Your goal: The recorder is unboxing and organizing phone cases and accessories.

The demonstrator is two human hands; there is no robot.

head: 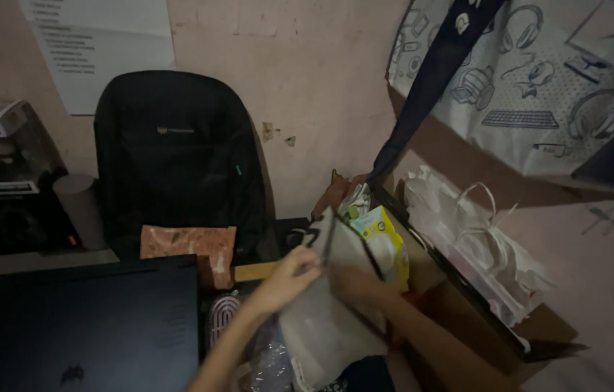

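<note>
Fig.: my left hand [294,274] pinches the top edge of a grey-white plastic mailer bag [332,305], mouth held open; my right hand [350,282] is inside, grip unseen. Contents not yet out; yellow box [386,243] just beyond.

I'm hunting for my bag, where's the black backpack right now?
In the head view, the black fabric backpack stands upright against the pink wall, left of centre, behind the brown patterned pouch.

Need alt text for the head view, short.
Two bare hands, left hand and right hand, grip the top of a pale plastic bag in dim light. A black backpack leans on the wall behind; a dark laptop lies left, an open cardboard box right.
</note>
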